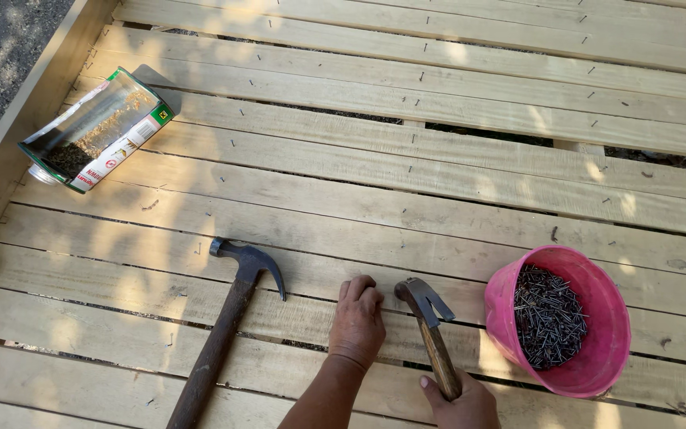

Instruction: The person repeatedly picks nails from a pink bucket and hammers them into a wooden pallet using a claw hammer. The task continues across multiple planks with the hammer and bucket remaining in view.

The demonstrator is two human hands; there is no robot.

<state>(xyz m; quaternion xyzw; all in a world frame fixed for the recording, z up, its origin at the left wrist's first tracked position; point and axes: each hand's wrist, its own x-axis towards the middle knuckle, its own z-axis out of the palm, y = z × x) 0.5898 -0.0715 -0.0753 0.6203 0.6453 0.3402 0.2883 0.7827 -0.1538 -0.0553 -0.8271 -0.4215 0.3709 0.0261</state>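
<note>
right hand fingers clamped on wooden-handled steel claw hammer | head-heavy, stiff, best gripped low | left hand fingers together on pale wooden plank

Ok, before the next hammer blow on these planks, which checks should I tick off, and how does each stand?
1. Right hand grips the hammer by its wooden handle: ok.
2. Left hand rests on the plank, fingers curled beside the hammer head: ok.
3. Nail held under the left fingers: cannot tell.
4. Pink bucket of nails close to the right hand: ok.
5. Spare hammer lies flat, apart from both hands: ok.
6. Left fingers safely away from the strike spot: cannot tell.
</note>
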